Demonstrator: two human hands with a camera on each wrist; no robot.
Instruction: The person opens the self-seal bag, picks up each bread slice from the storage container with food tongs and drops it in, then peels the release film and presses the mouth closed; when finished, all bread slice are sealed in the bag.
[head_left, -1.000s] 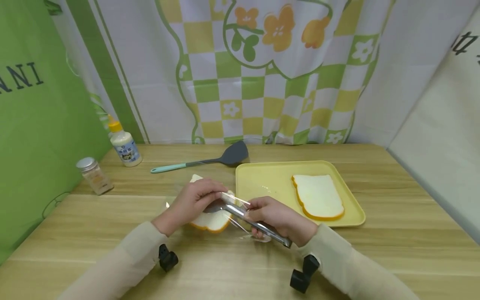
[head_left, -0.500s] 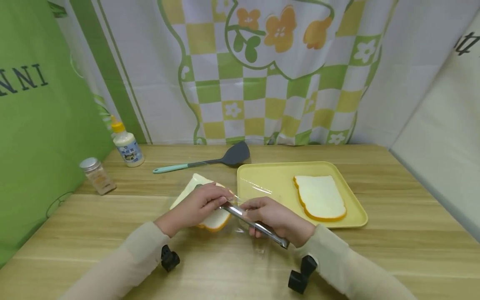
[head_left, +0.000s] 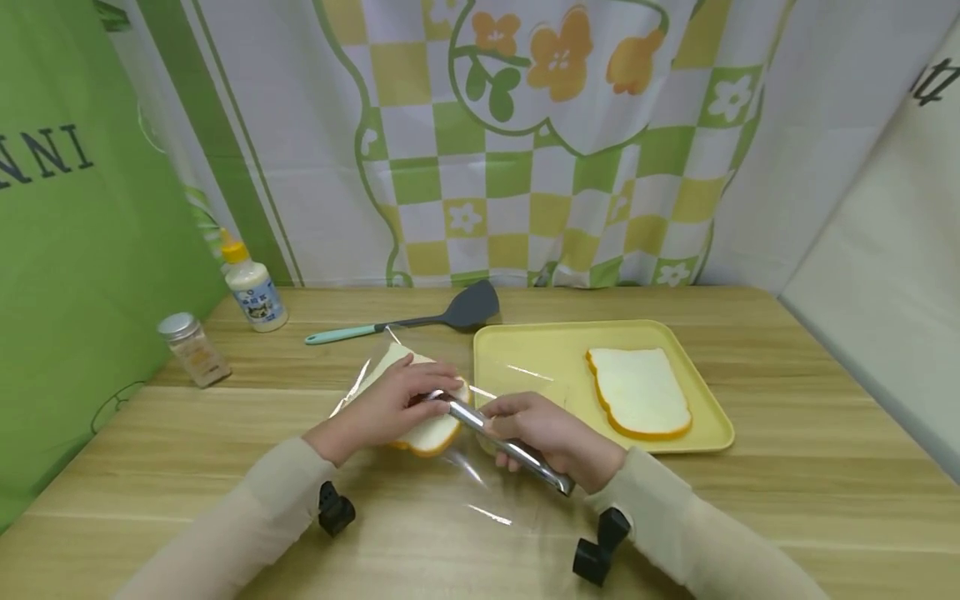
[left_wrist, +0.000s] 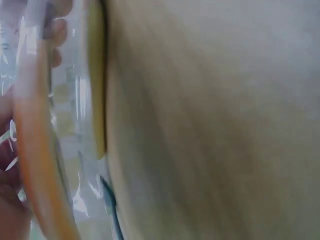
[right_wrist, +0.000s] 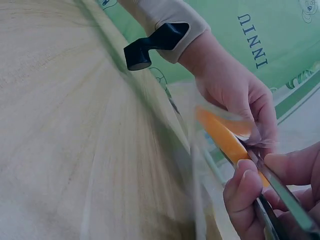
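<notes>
My right hand (head_left: pixel 551 433) grips a pair of metal tongs (head_left: pixel 517 450), whose far end reaches under my left hand (head_left: pixel 393 408). Beneath that hand, a white bread slice (head_left: pixel 438 433) with an orange crust is wrapped in a clear plastic bag (head_left: pixel 356 387). The left thumb and fingers seem to pinch the bag beside the tongs' end, over the slice; the exact contact is partly hidden. In the right wrist view, the tongs' arms (right_wrist: pixel 282 192) stand on both sides of the crust (right_wrist: pixel 225 137). The left wrist view shows the crust (left_wrist: pixel 37 150) close up behind shiny plastic.
A yellow tray (head_left: pixel 540 342) on the right bears another bread slice (head_left: pixel 641 392). Behind lies a spatula (head_left: pixel 468 307) with a mint handle. On the left stand a yellow-capped squeeze bottle (head_left: pixel 255 292) and a shaker jar (head_left: pixel 195 350). A checked curtain (head_left: pixel 555 183) hangs behind the table.
My left hand has slid over the tongs' end and covers it. The plastic has shifted and spread around the slice and toward the table front. My right hand keeps its grip, barely moved.
</notes>
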